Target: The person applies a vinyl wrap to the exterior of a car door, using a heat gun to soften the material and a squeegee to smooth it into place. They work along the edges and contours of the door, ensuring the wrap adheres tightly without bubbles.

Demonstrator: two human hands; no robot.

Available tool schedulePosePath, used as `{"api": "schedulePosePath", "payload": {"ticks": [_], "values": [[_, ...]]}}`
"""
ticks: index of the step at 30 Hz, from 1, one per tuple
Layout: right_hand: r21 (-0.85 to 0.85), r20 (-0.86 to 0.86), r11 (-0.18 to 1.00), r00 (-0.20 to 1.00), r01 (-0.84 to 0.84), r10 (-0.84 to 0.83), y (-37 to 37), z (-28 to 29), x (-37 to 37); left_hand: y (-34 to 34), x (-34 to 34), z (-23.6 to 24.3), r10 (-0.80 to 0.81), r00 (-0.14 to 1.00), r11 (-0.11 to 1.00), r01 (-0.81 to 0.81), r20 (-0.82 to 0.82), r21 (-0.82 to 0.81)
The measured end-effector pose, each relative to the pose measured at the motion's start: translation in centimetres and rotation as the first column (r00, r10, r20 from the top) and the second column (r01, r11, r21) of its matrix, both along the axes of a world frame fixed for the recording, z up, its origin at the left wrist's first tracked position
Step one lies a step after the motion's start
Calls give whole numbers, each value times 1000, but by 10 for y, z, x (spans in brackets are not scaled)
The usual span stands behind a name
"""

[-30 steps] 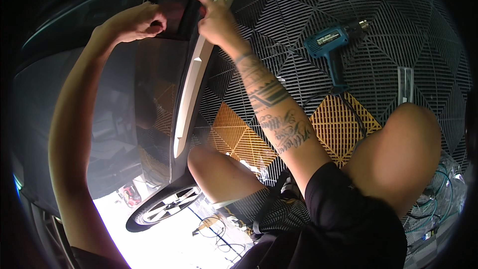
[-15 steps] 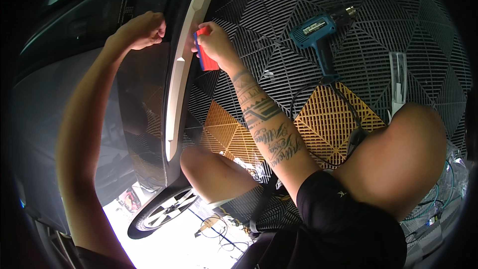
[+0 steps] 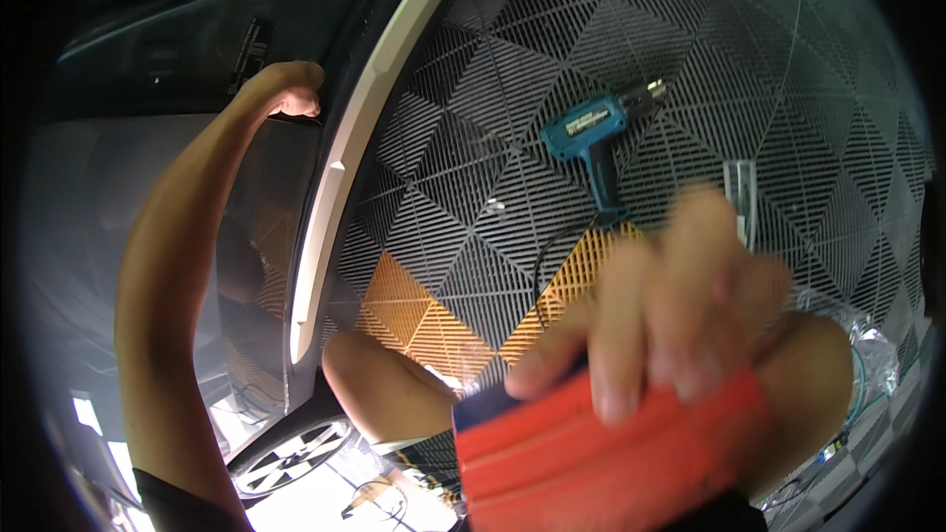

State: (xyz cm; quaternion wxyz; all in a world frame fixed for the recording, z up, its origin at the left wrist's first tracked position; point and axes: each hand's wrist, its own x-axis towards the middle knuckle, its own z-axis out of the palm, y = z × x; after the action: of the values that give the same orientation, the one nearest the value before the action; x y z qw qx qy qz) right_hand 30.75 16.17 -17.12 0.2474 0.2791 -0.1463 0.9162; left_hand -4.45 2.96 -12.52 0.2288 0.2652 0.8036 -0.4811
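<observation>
A red squeegee with a dark blue edge is close up at the bottom of the picture, blurred. My right hand grips it from above, fingers spread over its near face. At the upper left, my left arm reaches over a dark grey glossy car panel. The curled fingers of my left hand rest near the panel's edge; whatever is in them is too hidden to name. Just right of that hand runs a long pale strip along the car's edge.
A blue heat gun with a dark cord lies on the grey and orange slatted floor tiles. Beside it is a clear plastic piece. A wheel shows at lower left. Crumpled clear plastic lies at the right.
My right hand has pulled the squeegee away from the pale strip, down and right, close to the camera. The view has shifted; my left hand stays by the panel's edge.
</observation>
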Motion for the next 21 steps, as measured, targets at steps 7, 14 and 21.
{"api": "schedulePosePath", "payload": {"ticks": [7,14,21], "values": [[123,-57,984,991,128,-122,-3,25,33,-15,2,10,-85,996,996,86,33,-19],[396,443,853,743,340,-502,10,-46,2,-2,44,25,-211,967,976,216,142,-20],[707,173,333,-304,-624,-937,-11,-277,-79,-10,20,12,-277,956,959,270,96,83]]}}
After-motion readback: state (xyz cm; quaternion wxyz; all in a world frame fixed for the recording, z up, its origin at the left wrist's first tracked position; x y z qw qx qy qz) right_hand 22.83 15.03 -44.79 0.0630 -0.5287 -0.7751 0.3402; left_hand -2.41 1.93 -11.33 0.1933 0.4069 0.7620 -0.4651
